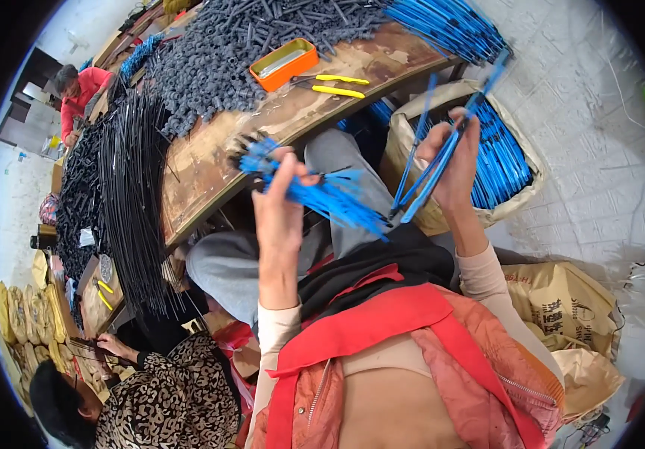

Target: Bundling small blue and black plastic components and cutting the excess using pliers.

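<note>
My left hand (279, 196) is closed round a bundle of thin blue rods (345, 202) with black fittings, held over my lap by the table's edge. Motion blurs the bundle's ends. Between the thumb and fingers of my right hand (457, 157) are a few longer blue rods (428, 188), slanting up to the right. Their lower ends come close to the left bundle; whether they touch, I cannot tell. Beneath my right hand, a pale cloth sack (523, 208) holds many similar blue rods (503, 161).
The curved wooden table (201, 170) bears grey plastic tubes (210, 67), black rods (134, 202), an orange tin (309, 55), yellow-handled pliers (339, 92) and more blue rods (453, 28). One person (165, 385) works at lower left, another (89, 88) farther off. Brown sacks (561, 295) lie at right.
</note>
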A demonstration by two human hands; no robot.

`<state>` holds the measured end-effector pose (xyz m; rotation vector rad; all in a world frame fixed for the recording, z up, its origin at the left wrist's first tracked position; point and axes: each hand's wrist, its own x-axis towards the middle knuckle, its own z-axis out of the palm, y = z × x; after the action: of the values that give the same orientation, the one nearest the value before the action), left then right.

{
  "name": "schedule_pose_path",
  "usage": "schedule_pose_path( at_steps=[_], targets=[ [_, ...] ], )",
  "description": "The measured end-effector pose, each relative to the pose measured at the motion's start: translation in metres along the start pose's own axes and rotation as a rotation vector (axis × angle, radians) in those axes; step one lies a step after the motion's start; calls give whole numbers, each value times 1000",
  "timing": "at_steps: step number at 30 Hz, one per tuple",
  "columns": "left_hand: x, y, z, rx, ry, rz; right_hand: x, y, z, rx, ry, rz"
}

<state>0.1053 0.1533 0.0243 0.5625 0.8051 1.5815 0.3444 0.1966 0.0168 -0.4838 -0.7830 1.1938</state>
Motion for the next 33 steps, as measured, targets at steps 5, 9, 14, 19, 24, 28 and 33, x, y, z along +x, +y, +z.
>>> schedule_pose_path(
  at_steps=[5,9,14,19,24,28,33],
  targets=[
    [-16,31,-31,134,104,68,19,-6,41,740,-319,542],
    [-26,18,-29,258,43,5,10,14,85,906,-756,808],
    [-29,32,-36,-173,-16,-9,-27,74,88,859,-683,1121],
    [-27,20,-45,125,129,112,-56,76,92,732,-615,1411],
    [-23,25,-57,-48,59,86,-63,109,68,967,-591,1608],
    [-27,22,-57,54,129,80,-65,123,60,935,-564,1613],
    [-27,31,-62,132,261,216,-64,100,96,181,-430,1244]
  ],
)
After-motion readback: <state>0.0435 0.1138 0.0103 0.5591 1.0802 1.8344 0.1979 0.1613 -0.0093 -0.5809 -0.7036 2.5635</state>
